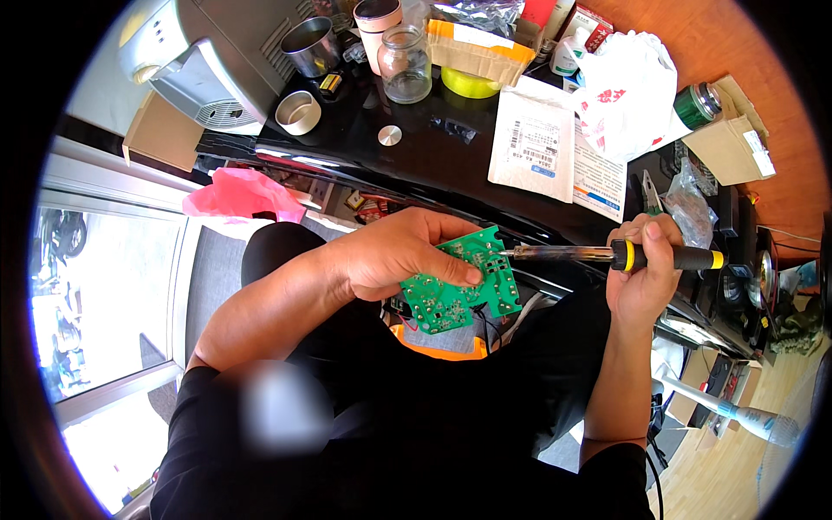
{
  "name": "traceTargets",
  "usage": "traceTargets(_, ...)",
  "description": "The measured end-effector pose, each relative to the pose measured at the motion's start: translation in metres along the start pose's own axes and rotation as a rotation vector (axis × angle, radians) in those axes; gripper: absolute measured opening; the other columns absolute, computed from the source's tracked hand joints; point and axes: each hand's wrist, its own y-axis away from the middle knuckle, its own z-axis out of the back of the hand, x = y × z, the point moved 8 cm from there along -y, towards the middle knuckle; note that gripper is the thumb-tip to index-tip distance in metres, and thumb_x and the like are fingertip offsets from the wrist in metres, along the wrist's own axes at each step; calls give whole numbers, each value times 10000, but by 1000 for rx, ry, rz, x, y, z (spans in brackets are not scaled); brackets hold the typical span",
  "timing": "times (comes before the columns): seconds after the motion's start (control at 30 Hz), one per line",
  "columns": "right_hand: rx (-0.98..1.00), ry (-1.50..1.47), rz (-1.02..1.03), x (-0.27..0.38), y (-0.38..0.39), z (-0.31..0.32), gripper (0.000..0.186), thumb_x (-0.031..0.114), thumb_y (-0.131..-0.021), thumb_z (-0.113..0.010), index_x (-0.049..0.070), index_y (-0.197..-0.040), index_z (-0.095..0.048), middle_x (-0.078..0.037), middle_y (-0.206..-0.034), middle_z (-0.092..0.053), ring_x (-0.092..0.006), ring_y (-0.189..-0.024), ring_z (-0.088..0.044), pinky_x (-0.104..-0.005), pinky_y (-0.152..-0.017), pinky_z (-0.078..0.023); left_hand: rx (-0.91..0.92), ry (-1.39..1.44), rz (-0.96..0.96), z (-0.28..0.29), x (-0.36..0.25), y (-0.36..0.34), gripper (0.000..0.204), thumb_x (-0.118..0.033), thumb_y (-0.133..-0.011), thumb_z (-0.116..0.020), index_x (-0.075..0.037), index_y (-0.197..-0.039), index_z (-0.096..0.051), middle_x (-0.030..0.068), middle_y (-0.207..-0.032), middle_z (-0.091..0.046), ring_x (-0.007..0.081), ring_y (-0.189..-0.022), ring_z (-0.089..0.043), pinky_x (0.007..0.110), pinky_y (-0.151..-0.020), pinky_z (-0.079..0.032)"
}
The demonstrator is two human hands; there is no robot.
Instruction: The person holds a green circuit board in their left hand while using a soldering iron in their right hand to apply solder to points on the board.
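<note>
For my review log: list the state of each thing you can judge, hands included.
left hand: gripping, thumb across the board's face
right hand: closed around the tool's handle
green circuit board: held above the lap, tilted
black-and-yellow tool: tip at the board; contact unclear
glass jar: upright
metal pot: upright, uncovered

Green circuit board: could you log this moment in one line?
left hand: holds green circuit board | right hand: grips black-and-yellow tool | tool tip: at board's upper right, contact unclear | jar: on black desk
</note>
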Motion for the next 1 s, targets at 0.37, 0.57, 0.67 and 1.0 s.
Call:
traceTargets(0.37,-21,-3,7,1,0,0,163,133,-855,-613,34,-760,-524,-66,-667,-530,-117,-596,-481,-255,-575,-397,4,0,1,-2,-2,1,544,-24,-790,-744,42,-1286,-531,112,-1129,-670,191,-1013,-652,331,-949,-493)
traceTargets(0.57,-8,15,2,-1,0,0,171,141,-853,-613,34,-758,-520,-68,-665,-528,-113,-579,-470,-249,-560,-387,6,0,7,-1,-1,0,551,-23,-792,-742,38,-1294,-523,112,-1130,-668,193,-1022,-647,330,-953,-490)
traceTargets(0.67,16,10,-8,0,1,-1,169,141,-850,-616,31,-760,-525,-71,-666,-531,-114,-578,-470,-247,-558,-388,0,6,5,2,2,-1,554,-21,-795,-741,36,-1299,-518,112,-1135,-666,193,-1027,-646,329,-955,-490)
traceTargets(1.0,-3,-15,-4,0,0,0,172,127,-849,-617,30,-748,-517,-72,-660,-529,-114,-580,-468,-245,-558,-388,14,5,-3,0,0,0,565,-21,-793,-744,38,-1305,-513,118,-1144,-664,196,-1031,-647,335,-955,-491)
